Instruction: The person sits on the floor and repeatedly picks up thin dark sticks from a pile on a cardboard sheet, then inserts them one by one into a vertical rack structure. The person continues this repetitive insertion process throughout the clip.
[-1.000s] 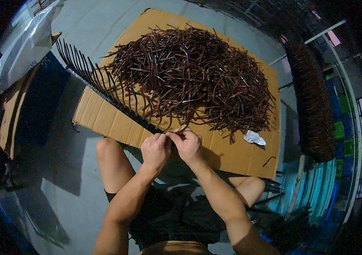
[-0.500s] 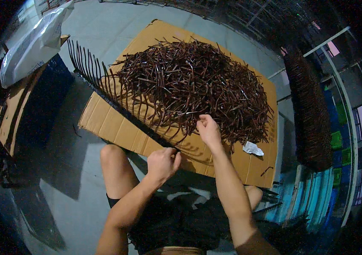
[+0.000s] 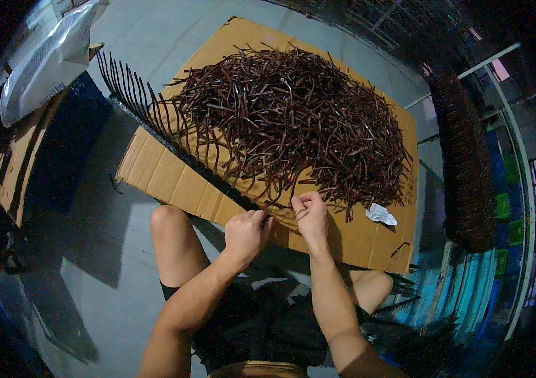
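Note:
My left hand (image 3: 247,234) is closed round the near end of a long black bar (image 3: 202,179). From that bar a row of thin, curved dark prongs (image 3: 132,85) stands out toward the far side, comb-like. My right hand (image 3: 310,217) pinches a thin brown bent strip (image 3: 293,189) just right of the bar's near end. Part of the strip is hidden by the fingers. Beyond both hands lies a big heap of similar dark brown strips (image 3: 293,120), spread over a cardboard sheet (image 3: 170,183).
A crumpled white paper (image 3: 381,215) and one loose strip (image 3: 400,249) lie at the cardboard's right. At far left a white plastic bag (image 3: 47,69) rests on a box (image 3: 69,151). A metal rack (image 3: 501,107) stands at right, beside a hanging dark bristly bundle (image 3: 466,170).
My right hand has drawn back from the heap's edge toward me with a strip in its fingers. My left hand still grips the bar, having shifted slightly right.

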The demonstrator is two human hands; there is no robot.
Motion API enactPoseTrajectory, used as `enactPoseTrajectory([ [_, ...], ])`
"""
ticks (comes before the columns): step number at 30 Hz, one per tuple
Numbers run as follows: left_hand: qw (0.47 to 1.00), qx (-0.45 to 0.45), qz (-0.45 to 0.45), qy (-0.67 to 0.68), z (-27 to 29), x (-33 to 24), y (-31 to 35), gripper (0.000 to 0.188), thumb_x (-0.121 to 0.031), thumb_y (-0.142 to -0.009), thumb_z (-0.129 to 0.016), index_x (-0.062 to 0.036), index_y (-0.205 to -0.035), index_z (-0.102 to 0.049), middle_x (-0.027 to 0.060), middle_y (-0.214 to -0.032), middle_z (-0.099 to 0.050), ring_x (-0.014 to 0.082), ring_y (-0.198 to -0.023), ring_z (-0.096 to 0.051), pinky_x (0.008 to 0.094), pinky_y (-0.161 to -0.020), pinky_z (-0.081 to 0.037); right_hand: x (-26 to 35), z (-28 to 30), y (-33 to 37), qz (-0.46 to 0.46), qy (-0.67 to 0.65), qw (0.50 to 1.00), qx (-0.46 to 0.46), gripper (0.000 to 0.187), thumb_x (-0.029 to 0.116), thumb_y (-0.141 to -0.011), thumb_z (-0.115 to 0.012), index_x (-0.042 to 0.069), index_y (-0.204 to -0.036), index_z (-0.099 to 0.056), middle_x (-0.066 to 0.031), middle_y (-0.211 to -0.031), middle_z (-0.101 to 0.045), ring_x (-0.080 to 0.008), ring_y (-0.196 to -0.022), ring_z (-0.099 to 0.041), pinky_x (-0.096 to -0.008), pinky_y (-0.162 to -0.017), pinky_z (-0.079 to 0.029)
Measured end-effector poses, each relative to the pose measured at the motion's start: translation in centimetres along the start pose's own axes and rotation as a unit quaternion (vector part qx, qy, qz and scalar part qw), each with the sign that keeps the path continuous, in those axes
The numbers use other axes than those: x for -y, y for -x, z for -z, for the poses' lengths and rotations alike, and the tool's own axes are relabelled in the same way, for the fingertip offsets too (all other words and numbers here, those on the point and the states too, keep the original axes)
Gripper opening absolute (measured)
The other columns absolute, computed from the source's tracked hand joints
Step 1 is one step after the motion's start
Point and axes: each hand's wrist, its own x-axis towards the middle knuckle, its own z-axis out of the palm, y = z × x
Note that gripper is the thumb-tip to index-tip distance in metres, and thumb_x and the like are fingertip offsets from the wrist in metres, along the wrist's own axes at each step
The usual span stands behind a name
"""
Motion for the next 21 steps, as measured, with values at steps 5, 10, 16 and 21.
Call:
enactPoseTrajectory([
  [5, 1.0, -0.013, 0.008, 0.0, -0.5, -0.2, -0.1, 0.018, -0.021, -0.077, -0.065, -0.0052, -0.073, -0.058, 0.0116, -0.066, -0.057, 0.0307, -0.062, -0.058, 0.0398, -0.055, -0.047, -1.3, 1.6, -1.5, -0.071, -0.045, 0.986, -0.145, 0.022, 0.009, -0.084, -0.059, -0.003, -0.096, -0.045, -0.0072, -0.072, -0.056, -0.0095, -0.056, -0.048, -0.0245, -0.048, -0.038],
  [10, 1.0, -0.008, 0.009, -0.006, -0.7, 0.0, -0.2, 0.019, -0.021, -0.077, -0.066, -0.0053, -0.072, -0.057, 0.0119, -0.065, -0.056, 0.0309, -0.062, -0.057, 0.0402, -0.056, -0.046, -0.6, 1.6, -0.9, -0.126, -0.153, 0.967, -0.161, 0.029, 0.013, -0.085, -0.06, -0.004, -0.106, -0.049, -0.0105, -0.087, -0.062, -0.0122, -0.064, -0.055, -0.0248, -0.054, -0.045],
  [16, 1.0, -0.02, -0.018, 0.014, -1.1, 0.3, -0.1, 0.017, -0.018, -0.077, -0.065, -0.0056, -0.071, -0.055, 0.0114, -0.065, -0.056, 0.0311, -0.061, -0.056, 0.0406, -0.055, -0.045, 0.1, -0.6, 1.8, -0.004, -0.286, 0.957, 0.043, 0.016, 0.008, -0.086, -0.061, 0.0, -0.098, -0.055, -0.0064, -0.087, -0.064, -0.0121, -0.07, -0.06, -0.0245, -0.064, -0.049],
  [21, 0.999, -0.015, -0.033, 0.014, -1.2, 0.6, 0.0, 0.013, -0.015, -0.072, -0.064, -0.0061, -0.075, -0.055, 0.0116, -0.068, -0.056, 0.0327, -0.061, -0.054, 0.0412, -0.055, -0.044, 0.2, -2.0, 2.5, -0.003, -0.251, 0.967, 0.033, 0.016, 0.006, -0.081, -0.068, 0.001, -0.089, -0.055, -0.0035, -0.084, -0.063, -0.0092, -0.076, -0.058, -0.0233, -0.069, -0.046],
])
